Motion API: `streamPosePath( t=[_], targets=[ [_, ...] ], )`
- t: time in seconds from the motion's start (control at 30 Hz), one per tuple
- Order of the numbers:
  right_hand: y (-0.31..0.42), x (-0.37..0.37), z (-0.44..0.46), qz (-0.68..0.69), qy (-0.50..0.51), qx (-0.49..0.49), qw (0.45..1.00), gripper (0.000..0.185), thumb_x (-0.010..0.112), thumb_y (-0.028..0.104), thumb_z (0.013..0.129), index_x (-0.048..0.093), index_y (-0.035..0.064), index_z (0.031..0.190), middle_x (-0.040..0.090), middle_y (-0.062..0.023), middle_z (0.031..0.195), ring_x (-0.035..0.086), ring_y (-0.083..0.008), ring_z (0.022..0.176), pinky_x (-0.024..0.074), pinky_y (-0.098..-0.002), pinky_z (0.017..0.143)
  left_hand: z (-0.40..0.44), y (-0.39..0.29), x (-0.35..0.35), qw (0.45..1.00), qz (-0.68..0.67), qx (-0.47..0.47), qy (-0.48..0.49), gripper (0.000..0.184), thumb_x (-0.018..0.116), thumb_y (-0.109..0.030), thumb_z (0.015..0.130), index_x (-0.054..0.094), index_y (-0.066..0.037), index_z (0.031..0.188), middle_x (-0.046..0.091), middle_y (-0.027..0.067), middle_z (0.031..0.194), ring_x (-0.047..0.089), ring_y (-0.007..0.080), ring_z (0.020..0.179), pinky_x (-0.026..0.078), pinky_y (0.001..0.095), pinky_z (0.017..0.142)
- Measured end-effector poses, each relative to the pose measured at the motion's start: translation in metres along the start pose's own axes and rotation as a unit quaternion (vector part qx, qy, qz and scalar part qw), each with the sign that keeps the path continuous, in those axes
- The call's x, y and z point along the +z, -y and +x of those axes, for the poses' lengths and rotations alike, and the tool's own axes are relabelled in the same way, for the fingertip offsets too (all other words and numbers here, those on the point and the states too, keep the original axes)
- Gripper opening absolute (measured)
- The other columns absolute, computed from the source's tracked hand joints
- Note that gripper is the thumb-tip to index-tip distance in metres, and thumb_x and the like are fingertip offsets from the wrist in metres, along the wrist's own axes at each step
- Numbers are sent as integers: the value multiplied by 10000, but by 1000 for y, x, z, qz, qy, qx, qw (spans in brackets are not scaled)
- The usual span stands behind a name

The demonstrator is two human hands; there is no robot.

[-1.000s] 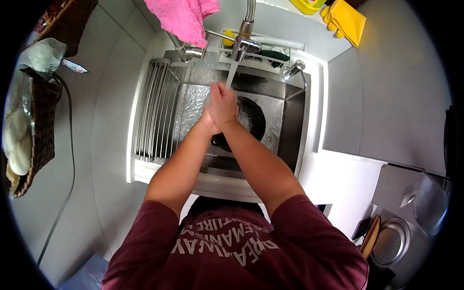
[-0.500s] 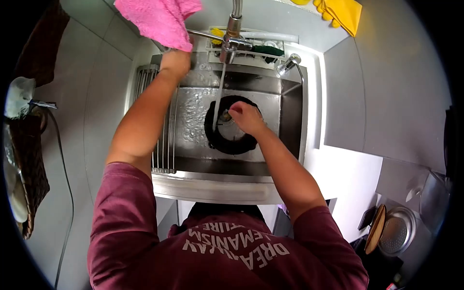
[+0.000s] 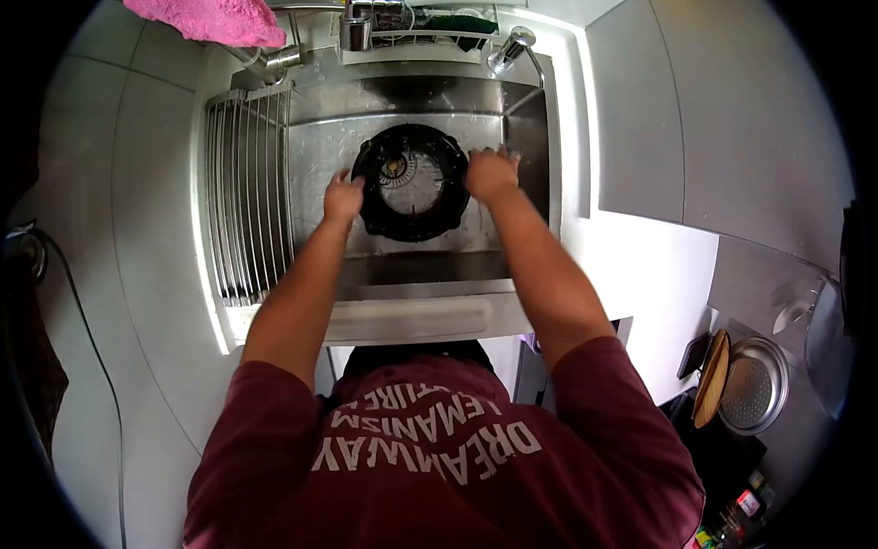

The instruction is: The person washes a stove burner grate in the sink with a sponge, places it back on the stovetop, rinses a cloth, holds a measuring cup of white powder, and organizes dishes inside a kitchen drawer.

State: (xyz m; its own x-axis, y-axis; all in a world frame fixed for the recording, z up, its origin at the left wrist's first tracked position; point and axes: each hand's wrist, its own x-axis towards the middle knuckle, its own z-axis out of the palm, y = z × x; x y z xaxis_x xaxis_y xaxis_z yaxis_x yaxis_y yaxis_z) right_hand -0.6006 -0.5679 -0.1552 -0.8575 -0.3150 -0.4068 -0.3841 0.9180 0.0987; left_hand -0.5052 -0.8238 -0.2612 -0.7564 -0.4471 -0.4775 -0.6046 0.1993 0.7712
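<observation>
A black ring [image 3: 410, 225] with small prongs, resembling a stove pan support, lies flat in the steel sink [image 3: 315, 206] around the drain [image 3: 394, 166]. Beside its left rim is my left hand [image 3: 343, 197], fingers apart and thumb toward the ring. At the opposite rim, my right hand [image 3: 492, 172] has its fingers spread, slightly blurred. Both hands are at or very close to the rim; exact contact is hard to make out. Neither appears wrapped around it.
A roll-up drying rack [image 3: 247, 197] covers the sink's left side. Behind are the faucet [image 3: 355, 32], a pink cloth [image 3: 215, 20], a wire caddy [image 3: 416, 41] and a soap dispenser [image 3: 512, 48]. A perforated steel lid [image 3: 754, 384] and a wooden board [image 3: 711, 380] stand at right.
My left hand has come down from the faucet area to the ring's left. My right hand has moved from inside the ring to its right edge. The water stream is gone; the view has shifted.
</observation>
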Motion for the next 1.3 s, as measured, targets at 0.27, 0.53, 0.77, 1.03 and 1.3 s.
streamPosePath(
  t=[0.27, 0.53, 0.77, 1.03, 1.3],
  targets=[
    [-3, 132, 22, 474, 14, 173, 863, 572, 598, 418, 885, 512, 26, 1293, 656, -199, 1040, 650, -305, 897, 511, -383, 783, -20, -6, 2, 977, -127, -167, 34, 600, 582, -393, 887, 443, -55, 1363, 612, 119, 1165, 592, 237, 1016, 486, 364, 827],
    [-14, 30, -19, 451, -93, 138, 877, 457, 588, 449, 878, 608, 18, 1028, 678, -194, 940, 646, -373, 903, 499, -440, 791, -26, -27, -42, 978, -101, -168, 73, 457, 561, -379, 925, 532, -79, 1269, 638, 60, 1039, 622, 185, 834, 527, 345, 650],
    [-36, -83, -80, 493, -116, 103, 856, 509, 580, 500, 867, 609, 27, 1052, 673, -213, 906, 645, -378, 907, 491, -452, 793, -125, -137, -89, 999, -12, -37, 24, 550, 564, -473, 914, 600, 39, 1111, 675, 138, 835, 655, 196, 609, 529, 335, 518],
    [-45, -62, -61, 462, -107, 72, 877, 530, 569, 476, 877, 594, -17, 1071, 656, -238, 1002, 622, -405, 963, 487, -451, 835, -123, -133, -77, 963, 253, 47, -81, 563, 474, -506, 935, 653, 28, 954, 668, 237, 887, 650, 382, 849, 496, 449, 799],
    [-39, -60, -56, 414, -73, 96, 902, 571, 588, 516, 859, 619, -16, 1063, 645, -259, 1019, 612, -418, 970, 484, -452, 823, -112, -123, -71, 928, 365, 60, -49, 631, 394, -516, 959, 615, 74, 980, 616, 321, 997, 577, 466, 999, 462, 496, 865]
  ],
)
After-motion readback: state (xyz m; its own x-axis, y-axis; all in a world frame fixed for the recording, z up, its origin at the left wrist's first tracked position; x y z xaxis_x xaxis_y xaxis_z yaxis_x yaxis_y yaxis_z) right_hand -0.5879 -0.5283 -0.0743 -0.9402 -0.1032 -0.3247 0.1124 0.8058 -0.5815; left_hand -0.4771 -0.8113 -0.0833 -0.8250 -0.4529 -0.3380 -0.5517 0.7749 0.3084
